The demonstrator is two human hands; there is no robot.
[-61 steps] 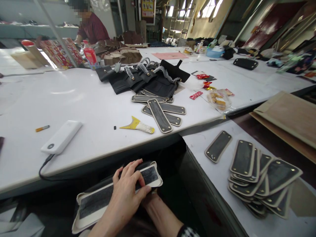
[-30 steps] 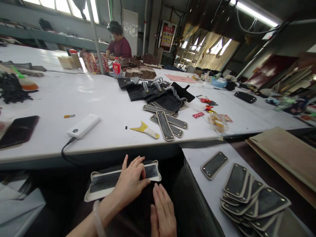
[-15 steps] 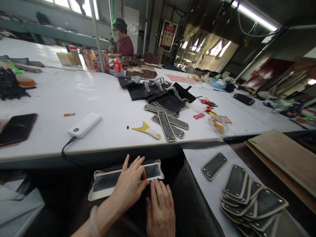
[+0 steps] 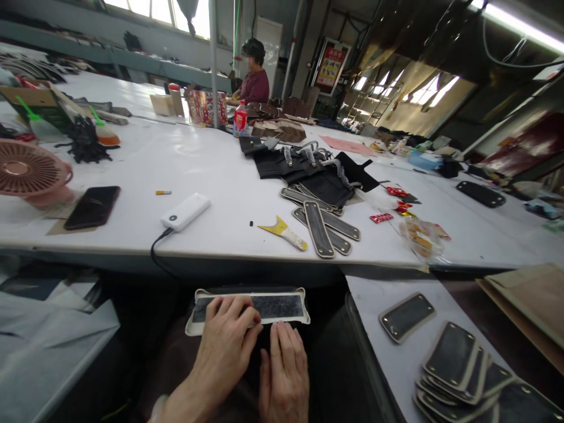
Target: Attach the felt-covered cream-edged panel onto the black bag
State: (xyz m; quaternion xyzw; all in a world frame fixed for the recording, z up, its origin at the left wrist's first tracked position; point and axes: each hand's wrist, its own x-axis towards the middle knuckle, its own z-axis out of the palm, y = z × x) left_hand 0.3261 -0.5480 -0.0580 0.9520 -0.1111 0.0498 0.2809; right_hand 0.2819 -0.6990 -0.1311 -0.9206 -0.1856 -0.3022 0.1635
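Note:
A flat cream-edged panel with a dark rough centre (image 4: 282,306) lies on my lap below the table edge. My left hand (image 4: 227,343) rests flat on its left part, fingers spread over the dark centre. Just right of it my right hand (image 4: 284,376) lies palm down on the dark cloth beside the panel's near edge, fingers together and holding nothing. More such panels lie in a stack (image 4: 467,370) on the lower bench to my right, and narrow dark strips (image 4: 319,226) lie on the white table (image 4: 132,170) ahead.
On the table: a yellow-handled scraper (image 4: 282,232), a white power bank (image 4: 185,211) with cable, a black phone (image 4: 92,207), a pink fan (image 4: 30,173), black leather pieces (image 4: 308,167), snack wrappers (image 4: 418,232). Another person (image 4: 253,79) sits at the far end. Board sheets (image 4: 529,299) lie right.
My right hand came out from under the panel and now lies flat beside the left hand. The view has swung left and lifted, bringing the fan and phone into sight.

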